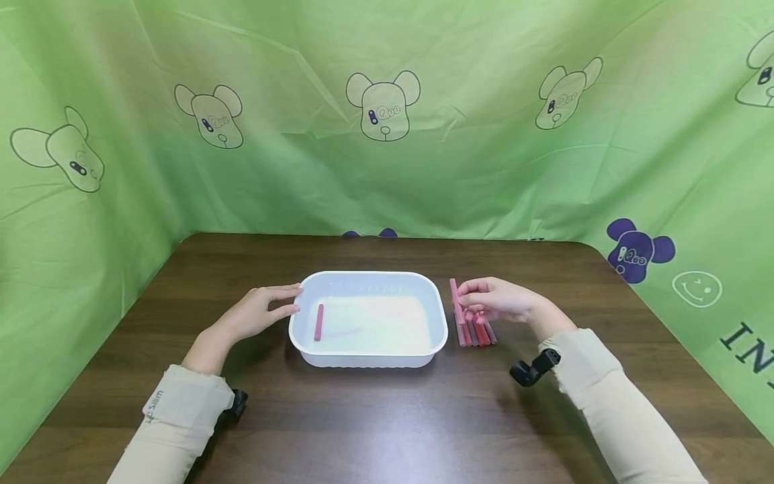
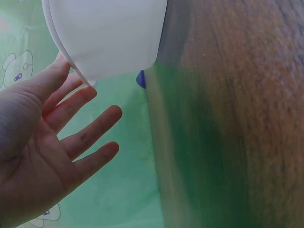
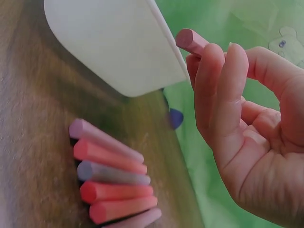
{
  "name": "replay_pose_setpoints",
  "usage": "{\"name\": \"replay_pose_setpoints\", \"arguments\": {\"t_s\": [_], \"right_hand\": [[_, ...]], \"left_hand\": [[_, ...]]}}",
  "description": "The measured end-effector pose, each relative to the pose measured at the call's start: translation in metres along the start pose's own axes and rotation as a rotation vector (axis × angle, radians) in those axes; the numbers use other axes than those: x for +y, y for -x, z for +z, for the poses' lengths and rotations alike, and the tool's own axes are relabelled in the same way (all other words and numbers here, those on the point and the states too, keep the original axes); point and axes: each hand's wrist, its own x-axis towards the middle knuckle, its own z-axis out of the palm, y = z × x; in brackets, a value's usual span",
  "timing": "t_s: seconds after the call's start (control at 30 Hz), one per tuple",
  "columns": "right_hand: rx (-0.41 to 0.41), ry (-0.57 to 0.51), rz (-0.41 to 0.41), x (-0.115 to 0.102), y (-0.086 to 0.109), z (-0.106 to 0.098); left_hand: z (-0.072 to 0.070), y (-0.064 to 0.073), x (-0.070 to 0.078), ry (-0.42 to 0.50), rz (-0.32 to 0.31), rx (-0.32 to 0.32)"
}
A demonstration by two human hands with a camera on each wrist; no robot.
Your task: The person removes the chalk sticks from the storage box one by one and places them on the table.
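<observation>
My right hand (image 1: 492, 299) pinches a pink, six-sided stick (image 1: 456, 301) between thumb and fingers. It is held above a row of similar sticks (image 3: 116, 191) in pinks, reds and a greyish purple, lying side by side on the table. In the right wrist view the held stick's end (image 3: 191, 42) pokes out past the fingers. A white plastic tub (image 1: 367, 360) stands between the hands. My left hand (image 1: 256, 310) touches the tub's left rim, its fingers fairly straight and spread in the left wrist view. One dark pink stick (image 1: 318, 323) lies inside the tub near its left end.
Everything stands on a dark brown wooden table (image 1: 363, 423) with rounded far corners. A green cloth (image 1: 290, 181) with cartoon bear heads hangs behind and along the sides. Small black devices (image 1: 535, 367) are strapped at both wrists, over pale sleeves.
</observation>
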Motion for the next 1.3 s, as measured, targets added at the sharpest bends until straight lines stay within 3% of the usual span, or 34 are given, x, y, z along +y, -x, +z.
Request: {"name": "replay_pose_setpoints", "arguments": {"t_s": [0.77, 1.3], "right_hand": [[0.075, -0.102, -0.027, 0.046, 0.028, -0.026], [0.171, -0.029, 0.099, 0.063, 0.031, -0.035]], "left_hand": [[0.000, 0.000, 0.001, 0.008, -0.010, -0.003], [0.000, 0.000, 0.000, 0.009, -0.017, -0.006]]}}
